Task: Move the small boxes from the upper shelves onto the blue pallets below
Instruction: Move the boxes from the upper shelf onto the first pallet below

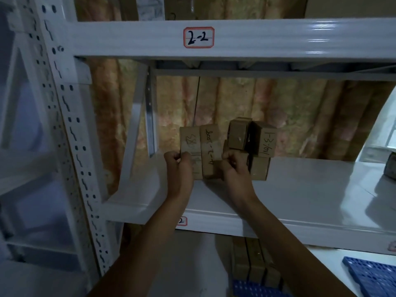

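Down at the bottom edge, two blue pallets are cut off by the frame — one (255,289) under a row of brown boxes (256,266) whose near faces sit in shadow, another (372,275) at the right corner showing only its gridded top. Both forearms rise from there across the front lip of the white shelf (310,200), hiding most of a small red-bordered tag (182,221) on that lip; only a "2" shows. The left hand (179,166) has its fingers curled round the near left edge of a pair of small boxes (201,153), and the right hand (233,166) grips the pair's right side, fingers bent and pressed together; the fingertips are hidden behind the cardboard. The pair stands on the shelf toward its back, with bare shelf surface in front of it and to the right. Handwriting runs sideways on it: something like "4-2" and "800" on the right one, and a scrawl too blurred to read on the left. Just beside them stands another cluster of boxes (257,146), stacked and tilted, one face marked roughly "1-3-101". At the far right edge a dark object (390,168) is cut off. Behind hangs a patterned curtain (278,108), and the beam above carries a label (198,37) reading "2-2".
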`<state>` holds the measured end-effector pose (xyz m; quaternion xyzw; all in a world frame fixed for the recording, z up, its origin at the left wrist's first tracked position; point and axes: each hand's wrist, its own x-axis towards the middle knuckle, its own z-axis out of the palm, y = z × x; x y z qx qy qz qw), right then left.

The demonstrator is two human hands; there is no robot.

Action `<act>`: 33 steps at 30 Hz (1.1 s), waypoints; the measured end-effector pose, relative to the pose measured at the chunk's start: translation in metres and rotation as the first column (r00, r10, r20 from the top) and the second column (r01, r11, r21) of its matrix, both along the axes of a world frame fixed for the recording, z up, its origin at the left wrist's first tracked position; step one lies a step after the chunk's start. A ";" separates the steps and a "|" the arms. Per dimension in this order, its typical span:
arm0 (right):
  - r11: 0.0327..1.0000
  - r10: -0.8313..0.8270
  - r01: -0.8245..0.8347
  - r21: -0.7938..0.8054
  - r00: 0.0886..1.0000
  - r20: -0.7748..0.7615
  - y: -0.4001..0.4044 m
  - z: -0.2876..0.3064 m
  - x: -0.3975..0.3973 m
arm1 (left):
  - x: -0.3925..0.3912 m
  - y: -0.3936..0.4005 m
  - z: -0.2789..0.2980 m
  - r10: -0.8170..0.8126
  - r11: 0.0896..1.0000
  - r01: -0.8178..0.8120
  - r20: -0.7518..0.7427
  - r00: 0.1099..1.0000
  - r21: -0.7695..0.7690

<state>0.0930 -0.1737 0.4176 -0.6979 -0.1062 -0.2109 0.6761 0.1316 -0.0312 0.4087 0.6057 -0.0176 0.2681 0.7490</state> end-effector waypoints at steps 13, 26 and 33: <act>1.000 0.018 -0.019 0.024 0.999 0.031 -0.001 0.002 -0.008 | -0.013 0.000 0.002 0.025 0.995 -0.041 0.173 0.985 0.087; 0.998 -0.037 0.028 0.054 0.984 0.174 -0.051 -0.004 -0.098 | -0.105 -0.058 0.001 -0.036 0.999 0.046 0.296 0.955 -0.026; 0.998 -0.054 0.046 0.044 0.977 0.205 -0.116 -0.009 -0.169 | -0.174 -0.120 0.002 -0.050 0.999 0.048 0.295 0.954 0.013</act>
